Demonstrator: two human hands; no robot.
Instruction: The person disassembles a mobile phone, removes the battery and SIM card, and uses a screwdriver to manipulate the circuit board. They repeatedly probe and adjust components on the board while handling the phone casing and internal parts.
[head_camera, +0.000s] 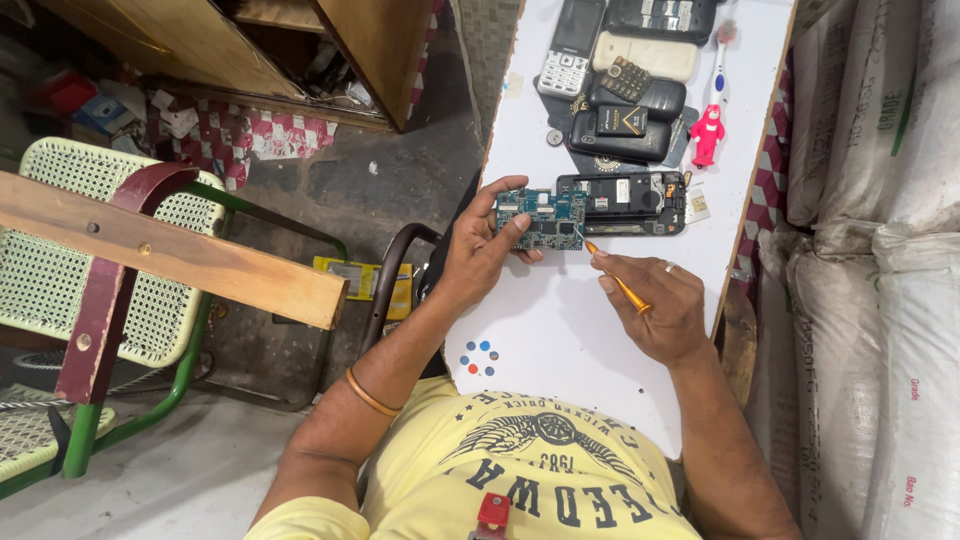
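Head view, read from left to right. At far left stands a pale green mesh chair (60, 260) with a wooden plank (170, 250) lying across it; a yellow packet (352, 283) lies on the floor beside its frame. The left hand (480, 250) rests over the near edge of the white table (560, 330), its fingers (515, 228) clamped on a blue-green circuit board (545, 218), which is held just above the table surface; a bangle (370, 393) circles the forearm. Immediately right of the board, and touching it or nearly so, lies an opened phone body (625, 203) with its interior exposed. The right hand (655, 305) has its fingers closed around an orange-handled screwdriver (618, 283), whose tip meets the lower right corner of the board; a ring sits on one finger. Farther up the table lie several phones and back covers (625, 100), a red figurine (707, 135) and a toothbrush (720, 65). White woven sacks (880, 250) are stacked at far right.
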